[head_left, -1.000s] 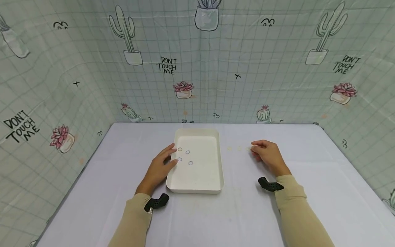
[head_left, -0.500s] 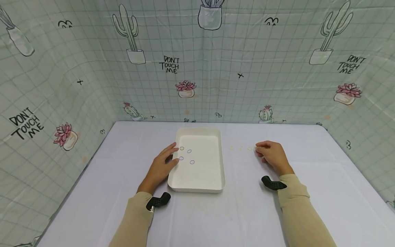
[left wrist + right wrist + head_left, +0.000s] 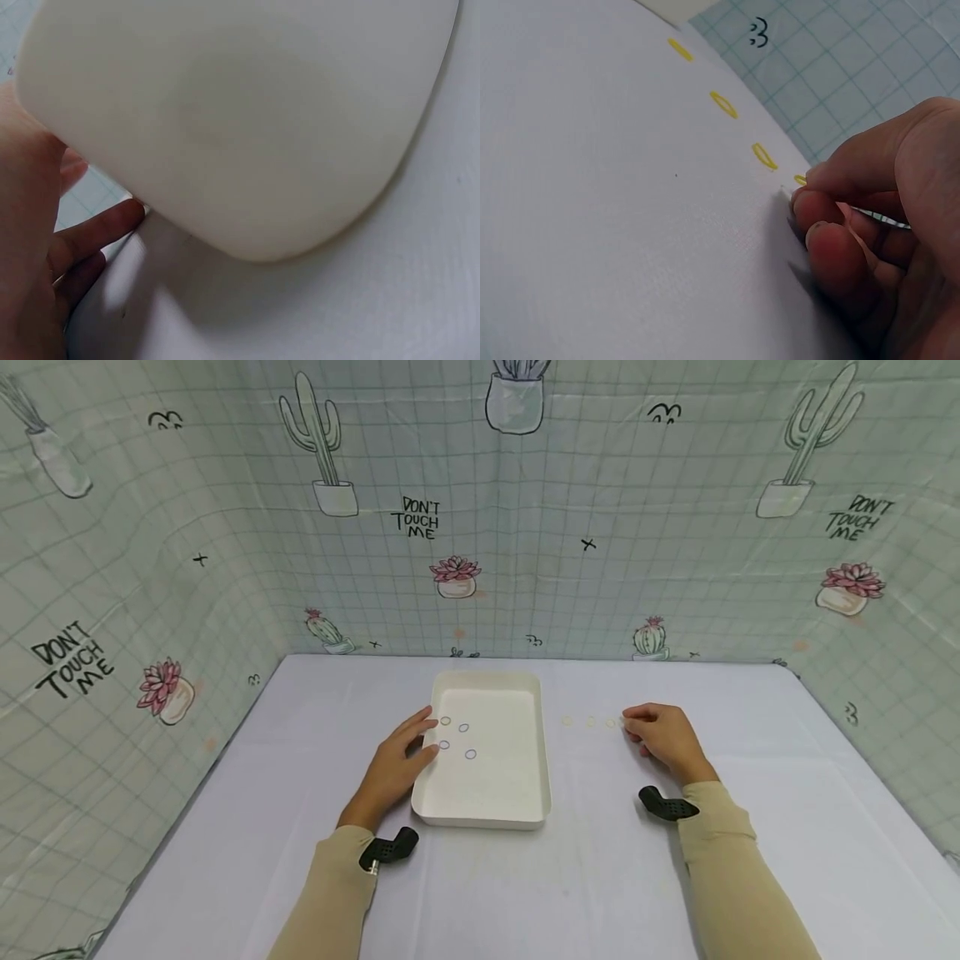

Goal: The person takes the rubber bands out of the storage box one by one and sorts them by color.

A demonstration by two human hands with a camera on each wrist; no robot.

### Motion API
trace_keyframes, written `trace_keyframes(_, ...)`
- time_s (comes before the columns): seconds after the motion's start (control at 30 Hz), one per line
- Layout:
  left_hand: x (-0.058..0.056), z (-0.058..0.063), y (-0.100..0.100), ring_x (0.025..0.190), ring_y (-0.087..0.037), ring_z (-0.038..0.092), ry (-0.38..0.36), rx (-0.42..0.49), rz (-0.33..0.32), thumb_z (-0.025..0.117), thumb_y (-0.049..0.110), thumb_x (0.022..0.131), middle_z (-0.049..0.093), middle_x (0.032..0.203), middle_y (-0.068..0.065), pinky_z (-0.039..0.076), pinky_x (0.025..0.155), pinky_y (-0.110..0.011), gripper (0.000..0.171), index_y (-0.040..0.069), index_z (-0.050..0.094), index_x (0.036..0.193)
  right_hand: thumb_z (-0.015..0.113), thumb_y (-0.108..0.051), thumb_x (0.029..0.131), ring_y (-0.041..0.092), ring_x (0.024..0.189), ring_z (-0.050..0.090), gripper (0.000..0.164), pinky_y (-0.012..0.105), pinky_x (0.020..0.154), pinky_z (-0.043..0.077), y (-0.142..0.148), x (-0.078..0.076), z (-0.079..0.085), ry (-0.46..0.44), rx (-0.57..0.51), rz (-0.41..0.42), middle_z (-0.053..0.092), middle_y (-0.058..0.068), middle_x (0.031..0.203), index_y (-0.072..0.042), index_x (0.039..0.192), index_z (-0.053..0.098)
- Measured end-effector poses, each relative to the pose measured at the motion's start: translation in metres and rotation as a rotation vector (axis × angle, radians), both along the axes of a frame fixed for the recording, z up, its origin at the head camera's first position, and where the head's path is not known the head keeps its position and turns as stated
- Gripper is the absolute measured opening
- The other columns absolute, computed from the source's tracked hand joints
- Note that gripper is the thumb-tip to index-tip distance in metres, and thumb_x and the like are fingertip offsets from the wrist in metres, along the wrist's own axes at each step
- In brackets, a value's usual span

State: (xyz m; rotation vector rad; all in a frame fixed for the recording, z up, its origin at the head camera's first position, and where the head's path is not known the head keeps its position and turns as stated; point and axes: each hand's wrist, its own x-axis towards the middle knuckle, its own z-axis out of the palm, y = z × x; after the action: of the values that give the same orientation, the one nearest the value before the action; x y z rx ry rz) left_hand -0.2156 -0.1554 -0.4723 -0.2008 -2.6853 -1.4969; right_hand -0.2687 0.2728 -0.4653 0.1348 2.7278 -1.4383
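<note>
In the head view a shallow white tray (image 3: 491, 785) lies on the table with several small blue-looking rubber bands (image 3: 470, 754) inside, towards its left. My left hand (image 3: 393, 768) holds the tray's left edge, the thumb reaching over the rim. Fingers (image 3: 112, 225) touch the tray's outer wall in the left wrist view. To the tray's right my right hand (image 3: 663, 739) pinches at a small yellow rubber band (image 3: 801, 180), mostly hidden by the fingertips, close to the tabletop. Three more yellow rubber bands (image 3: 723, 104) lie in a row between that hand and the tray.
A white cloth (image 3: 585, 877) covers the table. Behind and at both sides hangs a checked curtain (image 3: 540, 577) with cactus drawings. Black wrist cameras (image 3: 667, 804) sit on both forearms.
My right hand has shifted slightly to the right, uncovering the third yellow rubber band in the row. The head view has drifted a little. My left hand keeps its place on the tray.
</note>
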Motion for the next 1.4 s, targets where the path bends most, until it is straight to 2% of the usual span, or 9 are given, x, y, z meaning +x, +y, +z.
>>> trace_keyframes(0.1, 0.0004, -0.0009, -0.0008, 0.148, -0.017, 0.027, -0.003, -0.002, 0.004, 0.063, 0.023, 0.098, 0.036, 0.157, 0.015, 0.024, 0.12, -0.043, 0.046, 0.016, 0.057, 0.142, 0.061, -0.018, 0.098, 0.017, 0.083, 0.061, 0.03, 0.028, 0.061, 0.056, -0.0019, -0.0016, 0.0003, 0.001, 0.01, 0.005, 0.069, 0.012, 0.099, -0.002, 0.122, 0.068)
trace_keyframes(0.3, -0.0002, -0.0004, -0.0014, 0.148, -0.016, 0.026, 0.007, -0.003, -0.004, 0.063, 0.024, 0.098, 0.036, 0.157, 0.015, 0.024, 0.12, -0.043, 0.045, 0.016, 0.057, 0.142, 0.06, -0.017, 0.097, 0.019, 0.074, 0.059, 0.029, 0.028, 0.058, 0.055, -0.0044, -0.0022, 0.0022, 0.015, 0.037, 0.003, 0.065, 0.01, 0.087, -0.001, 0.12, 0.068)
trace_keyframes(0.47, 0.0, -0.0012, -0.0006, 0.148, -0.016, 0.026, 0.002, 0.005, -0.014, 0.063, 0.023, 0.098, 0.036, 0.157, 0.015, 0.024, 0.12, -0.042, 0.045, 0.016, 0.057, 0.143, 0.059, -0.015, 0.097, 0.019, 0.073, 0.059, 0.028, 0.028, 0.057, 0.054, -0.0045, -0.0013, 0.0009, 0.012, 0.045, -0.026, 0.066, 0.01, 0.086, 0.0, 0.118, 0.068)
trace_keyframes(0.73, -0.0005, -0.0026, 0.0012, 0.147, -0.017, 0.031, -0.002, 0.02, -0.006, 0.063, 0.023, 0.098, 0.036, 0.157, 0.016, 0.025, 0.12, -0.042, 0.045, 0.016, 0.057, 0.142, 0.058, -0.015, 0.096, 0.018, 0.062, 0.059, 0.031, 0.029, 0.052, 0.052, -0.0043, -0.0036, -0.0004, 0.044, 0.062, -0.051, 0.066, 0.009, 0.082, -0.001, 0.122, 0.065)
trace_keyframes(1.03, -0.0018, -0.0024, 0.0003, 0.148, -0.015, 0.027, -0.001, -0.006, 0.002, 0.062, 0.025, 0.098, 0.036, 0.157, 0.017, 0.023, 0.12, -0.043, 0.045, 0.017, 0.058, 0.142, 0.058, -0.016, 0.096, 0.018, 0.066, 0.059, 0.03, 0.028, 0.055, 0.053, -0.0072, -0.0034, 0.0, 0.023, 0.064, -0.061, 0.067, 0.01, 0.086, 0.0, 0.121, 0.065)
trace_keyframes(1.23, -0.0014, -0.0011, -0.0002, 0.146, -0.017, 0.032, 0.011, 0.001, 0.0, 0.062, 0.023, 0.098, 0.037, 0.157, 0.015, 0.026, 0.119, -0.042, 0.044, 0.016, 0.058, 0.142, 0.058, -0.019, 0.097, 0.018, 0.065, 0.059, 0.032, 0.028, 0.055, 0.053, -0.0085, -0.0041, 0.004, 0.018, 0.088, -0.055, 0.067, 0.009, 0.084, 0.0, 0.12, 0.066)
trace_keyframes(1.4, -0.0003, -0.0014, -0.0015, 0.147, -0.017, 0.03, 0.009, 0.003, -0.003, 0.062, 0.023, 0.099, 0.036, 0.157, 0.014, 0.025, 0.12, -0.042, 0.044, 0.015, 0.057, 0.142, 0.057, -0.018, 0.096, 0.017, 0.064, 0.059, 0.031, 0.028, 0.054, 0.053, -0.0104, -0.0037, 0.0071, -0.004, 0.101, -0.061, 0.066, 0.008, 0.081, 0.001, 0.118, 0.067)
